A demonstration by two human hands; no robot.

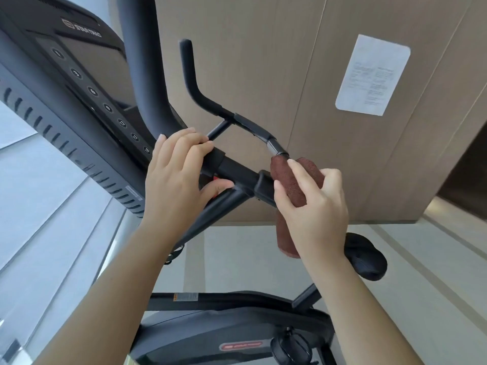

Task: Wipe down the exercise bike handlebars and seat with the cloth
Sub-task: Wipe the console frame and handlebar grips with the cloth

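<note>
Right grip (pixel 316 206) is curled round the cloth (pixel 312 172), thumb and fingers pinching it against the near end of the handlebars (pixel 200 98). Left grip (pixel 176 177) is wrapped over the centre crossbar, thumb underneath, steadying it. The cloth is bunched on the bar end, and a loose tail hangs below the hand.

Likely risks:
- The cloth could be pulled off the bar end if the pinch is loosened mid-stroke, and the hanging tail would drag it to the floor.
- The tail could be snagged on the clamp beside it.
- Only a short stretch is covered, so the far upturned end could be missed.
- The part under the left grip may be skipped unless that hand is shifted.
- The seat (pixel 366 256), low at the right, appears not yet wiped and could be forgotten.
</note>
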